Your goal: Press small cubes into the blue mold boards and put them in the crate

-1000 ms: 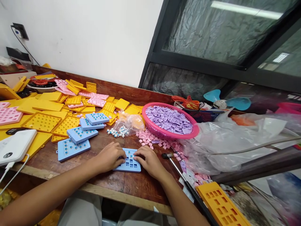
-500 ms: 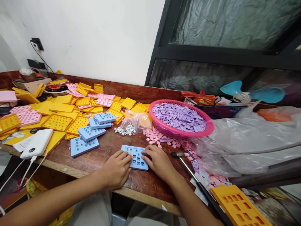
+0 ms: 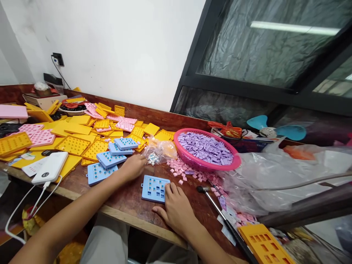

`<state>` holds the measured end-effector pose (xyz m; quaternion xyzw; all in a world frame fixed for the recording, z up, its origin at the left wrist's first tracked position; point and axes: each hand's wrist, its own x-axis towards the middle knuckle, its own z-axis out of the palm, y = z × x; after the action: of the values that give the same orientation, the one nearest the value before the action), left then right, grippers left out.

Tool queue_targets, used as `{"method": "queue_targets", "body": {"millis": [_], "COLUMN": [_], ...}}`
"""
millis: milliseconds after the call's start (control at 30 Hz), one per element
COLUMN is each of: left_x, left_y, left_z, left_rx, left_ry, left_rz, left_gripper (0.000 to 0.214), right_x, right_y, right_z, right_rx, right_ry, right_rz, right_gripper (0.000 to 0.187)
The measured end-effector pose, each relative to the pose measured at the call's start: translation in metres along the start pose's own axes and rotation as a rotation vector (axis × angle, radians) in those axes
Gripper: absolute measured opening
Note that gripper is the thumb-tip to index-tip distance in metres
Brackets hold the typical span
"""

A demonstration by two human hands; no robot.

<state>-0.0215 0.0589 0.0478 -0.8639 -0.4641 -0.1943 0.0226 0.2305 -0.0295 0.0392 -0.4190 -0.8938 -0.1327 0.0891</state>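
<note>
A light blue plate (image 3: 153, 187) lies flat on the table in front of me. Small switches with blue stems fill some of its square holes; several lower holes look dark and unfilled. My right hand (image 3: 177, 205) rests over the plate's right edge, fingers on it and thumb stretched out onto the table. My left hand (image 3: 134, 167) is at a small heap of white-and-blue switches (image 3: 153, 158), its fingers bunched together and partly hidden; what they pinch, if anything, I cannot make out. Similar blue plates (image 3: 110, 160) with switches are stacked beside my left forearm.
Yellow and pink plates (image 3: 74, 145) cover the left side, near a white power bank (image 3: 52, 167) with cables. Behind stands a pink basket (image 3: 181, 161) of purple pieces, with pink squares (image 3: 180, 167) around it. A brush (image 3: 220, 211) and a plastic bag (image 3: 247, 183) lie right.
My left hand has left the blue plate and moved up to the heap of switches. My right hand has shifted onto the plate's right edge. The view has tilted up.
</note>
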Motion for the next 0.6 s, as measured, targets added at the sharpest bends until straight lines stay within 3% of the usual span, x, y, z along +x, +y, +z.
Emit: {"method": "queue_targets", "body": {"millis": [100, 200, 300, 433, 600], "left_x": [0.013, 0.012, 0.009, 0.009, 0.012], "left_y": [-0.035, -0.05, -0.051, -0.048, -0.047], "left_z": [0.013, 0.031, 0.042, 0.044, 0.043], "left_rx": [-0.017, -0.013, -0.001, 0.016, 0.045], "left_ry": [-0.033, -0.053, -0.022, 0.009, 0.011], "left_rz": [-0.071, -0.062, -0.09, -0.114, -0.126], "left_gripper": [0.023, 0.018, 0.018, 0.026, 0.023], "right_x": [0.01, 0.038, 0.082, 0.139, 0.172], "right_y": [0.016, 0.034, 0.04, 0.032, 0.029], "right_z": [-0.012, -0.018, -0.007, 0.02, 0.043], "right_rx": [0.115, 0.301, 0.426, 0.336, 0.271], "right_ry": [-0.065, -0.154, -0.123, -0.124, -0.159], "right_rz": [0.032, 0.062, 0.04, 0.112, 0.183], "right_gripper": [0.052, 0.045, 0.031, 0.02, 0.013]}}
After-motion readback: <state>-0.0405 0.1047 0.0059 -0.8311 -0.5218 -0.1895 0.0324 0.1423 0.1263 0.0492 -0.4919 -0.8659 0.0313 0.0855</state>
